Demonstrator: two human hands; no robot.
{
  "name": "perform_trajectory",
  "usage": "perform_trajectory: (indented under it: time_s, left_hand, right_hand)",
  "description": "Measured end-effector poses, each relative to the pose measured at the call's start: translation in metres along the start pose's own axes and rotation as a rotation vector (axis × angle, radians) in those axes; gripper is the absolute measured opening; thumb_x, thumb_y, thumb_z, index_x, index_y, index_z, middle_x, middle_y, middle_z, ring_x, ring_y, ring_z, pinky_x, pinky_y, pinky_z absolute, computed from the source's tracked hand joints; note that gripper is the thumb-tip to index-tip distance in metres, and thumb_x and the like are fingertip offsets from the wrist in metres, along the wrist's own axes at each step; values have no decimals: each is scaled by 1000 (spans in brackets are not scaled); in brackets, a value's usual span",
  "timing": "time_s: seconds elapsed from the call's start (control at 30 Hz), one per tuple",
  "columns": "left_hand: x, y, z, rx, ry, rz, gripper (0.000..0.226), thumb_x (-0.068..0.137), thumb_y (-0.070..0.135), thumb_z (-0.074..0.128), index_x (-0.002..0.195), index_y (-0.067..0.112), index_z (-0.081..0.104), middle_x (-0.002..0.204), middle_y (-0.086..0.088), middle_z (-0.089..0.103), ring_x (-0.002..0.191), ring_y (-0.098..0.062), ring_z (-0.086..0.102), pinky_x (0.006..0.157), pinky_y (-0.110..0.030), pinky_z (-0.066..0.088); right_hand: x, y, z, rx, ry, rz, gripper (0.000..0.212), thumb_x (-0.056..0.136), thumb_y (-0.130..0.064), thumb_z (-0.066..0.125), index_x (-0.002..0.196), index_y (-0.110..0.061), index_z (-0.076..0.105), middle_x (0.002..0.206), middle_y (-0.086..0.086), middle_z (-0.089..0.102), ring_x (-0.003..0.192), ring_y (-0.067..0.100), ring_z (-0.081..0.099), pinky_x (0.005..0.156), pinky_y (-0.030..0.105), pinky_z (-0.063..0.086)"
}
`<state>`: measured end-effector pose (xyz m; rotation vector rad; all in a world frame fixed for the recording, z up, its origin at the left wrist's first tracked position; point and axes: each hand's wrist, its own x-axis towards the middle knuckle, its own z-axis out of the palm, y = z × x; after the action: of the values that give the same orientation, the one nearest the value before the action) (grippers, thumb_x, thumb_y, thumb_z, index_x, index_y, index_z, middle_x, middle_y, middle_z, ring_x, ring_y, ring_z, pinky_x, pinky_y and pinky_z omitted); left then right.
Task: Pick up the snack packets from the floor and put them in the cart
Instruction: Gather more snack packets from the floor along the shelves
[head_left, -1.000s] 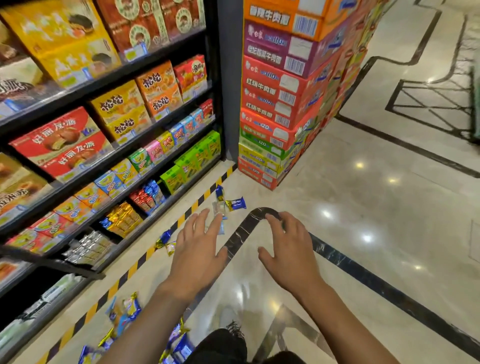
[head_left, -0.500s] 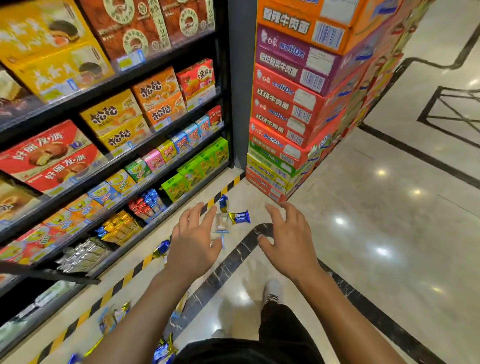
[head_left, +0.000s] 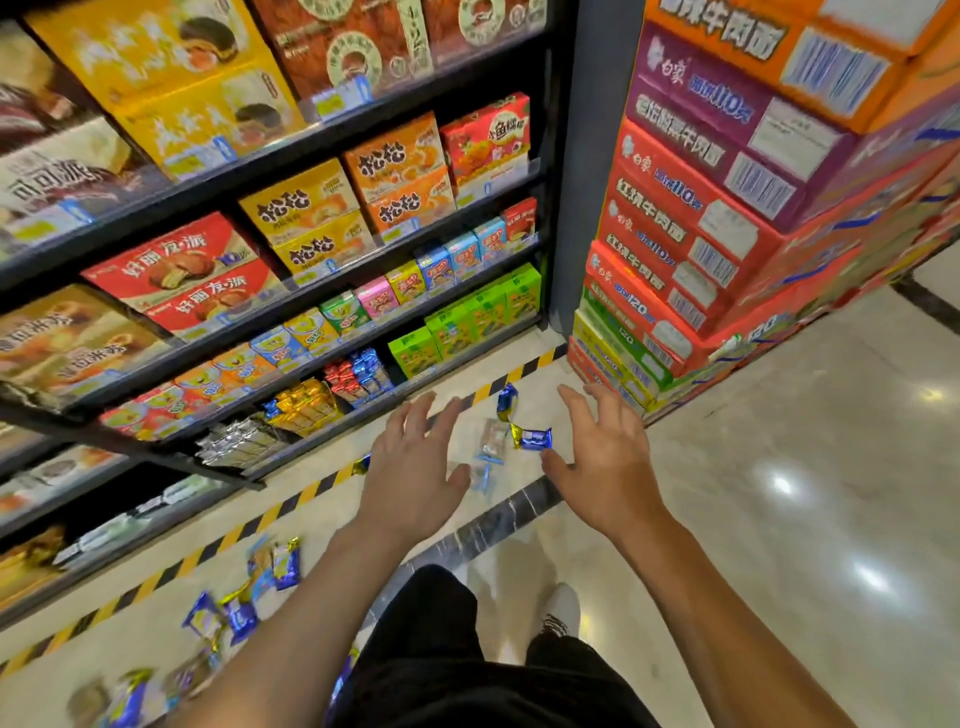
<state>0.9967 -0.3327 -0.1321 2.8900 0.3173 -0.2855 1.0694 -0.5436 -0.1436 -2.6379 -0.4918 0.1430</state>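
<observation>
While a scatter of blue packets (head_left: 244, 608) lies by the person's knees along the striped floor tape (head_left: 291, 506), both arms stretch forward. The left hand (head_left: 415, 483) and right hand (head_left: 605, 462) hover empty, fingers spread, flanking three snack packets (head_left: 532, 438) on the floor (head_left: 779, 519) near the shelf (head_left: 311, 312) foot. This looks like the reach; next, closing down around that cluster. No cart is visible.
</observation>
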Motion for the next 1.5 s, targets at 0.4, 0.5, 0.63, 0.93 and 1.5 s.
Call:
perform_trajectory:
  time_s: [0.4, 0.5, 0.63, 0.93, 1.5]
  left_hand:
    - [84, -32, 14, -154, -37, -45, 78, 91, 44, 61, 157, 27, 22, 162, -5, 23, 147, -30, 21, 114, -48, 32]
    - [117, -48, 27, -199, -84, -20, 76, 94, 43, 58, 158, 24, 21, 162, -7, 20, 148, -27, 18, 117, -42, 25]
    - [166, -65, 55, -155, -112, 39, 75, 93, 43, 57, 157, 19, 25, 160, -11, 26, 145, -30, 24, 115, -41, 27]
    - [254, -71, 157, -209, -252, 32, 76, 91, 41, 61, 156, 24, 27, 158, -8, 26, 144, -30, 21, 113, -50, 32]
    - [399, -132, 515, -279, -265, -94, 74, 91, 26, 61, 155, 23, 25, 158, -7, 20, 143, -30, 19, 112, -43, 29]
  right_hand:
    - [80, 4, 35, 4, -123, 64, 68, 86, -39, 65, 145, -18, 40, 148, 13, 36, 135, 33, 32, 107, 49, 36]
    - [98, 1, 54, -10, -150, 94, 69, 83, -40, 63, 145, -19, 40, 146, 12, 37, 134, 32, 34, 108, 50, 37]
    - [126, 8, 97, 13, -174, 137, 69, 82, -41, 62, 144, -21, 40, 145, 11, 38, 131, 33, 39, 108, 51, 37]
    - [186, 72, 216, 17, -311, 195, 74, 79, -39, 74, 144, -19, 43, 145, 12, 42, 124, 35, 47, 101, 43, 43]
    - [288, 253, 511, -99, -441, -15, 67, 85, -30, 70, 143, -16, 42, 148, 12, 33, 132, 33, 37, 101, 44, 45]
